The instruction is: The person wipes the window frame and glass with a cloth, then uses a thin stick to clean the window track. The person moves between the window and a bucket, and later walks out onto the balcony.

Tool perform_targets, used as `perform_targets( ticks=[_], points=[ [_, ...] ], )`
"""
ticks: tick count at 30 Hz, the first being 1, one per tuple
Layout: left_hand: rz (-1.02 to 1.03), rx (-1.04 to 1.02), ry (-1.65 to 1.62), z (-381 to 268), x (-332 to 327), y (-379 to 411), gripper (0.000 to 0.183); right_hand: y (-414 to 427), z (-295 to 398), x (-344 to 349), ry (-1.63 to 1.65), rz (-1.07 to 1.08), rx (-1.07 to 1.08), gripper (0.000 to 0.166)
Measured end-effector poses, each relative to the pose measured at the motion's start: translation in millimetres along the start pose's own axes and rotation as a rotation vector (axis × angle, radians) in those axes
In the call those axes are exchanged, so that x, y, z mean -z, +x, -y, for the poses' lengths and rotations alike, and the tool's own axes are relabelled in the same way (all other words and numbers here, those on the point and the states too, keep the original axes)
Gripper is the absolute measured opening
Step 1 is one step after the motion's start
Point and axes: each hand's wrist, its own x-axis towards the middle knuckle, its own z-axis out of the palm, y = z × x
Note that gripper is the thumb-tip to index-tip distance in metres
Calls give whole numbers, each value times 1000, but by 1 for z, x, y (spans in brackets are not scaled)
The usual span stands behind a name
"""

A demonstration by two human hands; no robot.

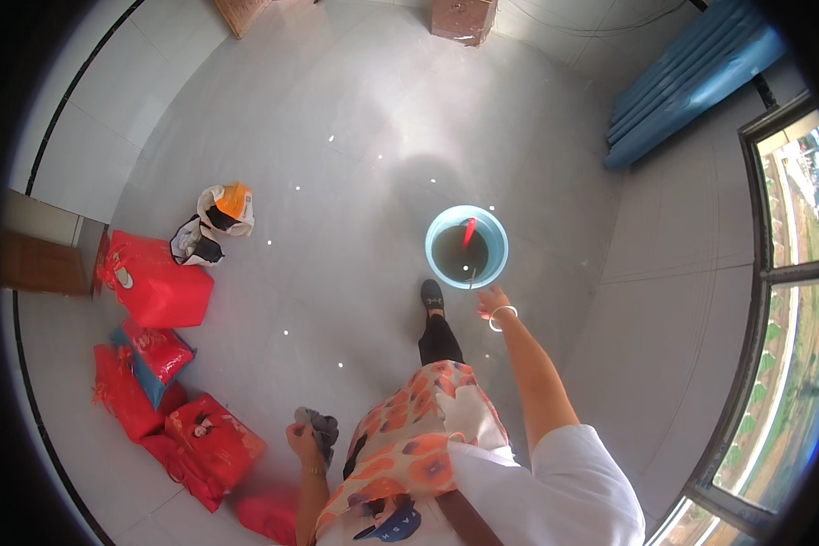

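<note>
My left hand (304, 440) grips a crumpled grey cloth (321, 430) low in the view, left of my patterned apron (409, 409). My right hand (494, 302) is at the near rim of a light-blue plastic bucket (500, 247), with a white bangle on its wrist. Its fingers are partly curled; whether they hold the bucket or its handle is unclear. Dark, murky water (454, 256) fills the lower part of the bucket. A red handle-like object (469, 232) leans inside, its lower end hidden by the water.
Red gift bags (170, 286) and red packages (211, 430) line the left wall. Two open bags (226, 208) stand beside them. A blue curtain (682, 82) and a window (764, 273) are at right. A wooden cabinet (463, 20) stands on the tiled floor (355, 273) at the far end.
</note>
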Motion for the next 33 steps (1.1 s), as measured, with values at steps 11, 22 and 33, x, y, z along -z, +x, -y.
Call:
perform_targets(
  ticks=[11, 22, 33],
  points=[
    [-102, 160, 1005, 6, -13, -82, 17, 199, 76, -79, -1432, 391, 511, 24],
    [103, 534, 1164, -36, -103, -90, 17, 415, 52, -224, -2187, 591, 778, 43],
    [-33, 647, 1118, -62, -119, -128, 17, 383, 87, -214, -2167, 390, 1515, 31]
  ],
)
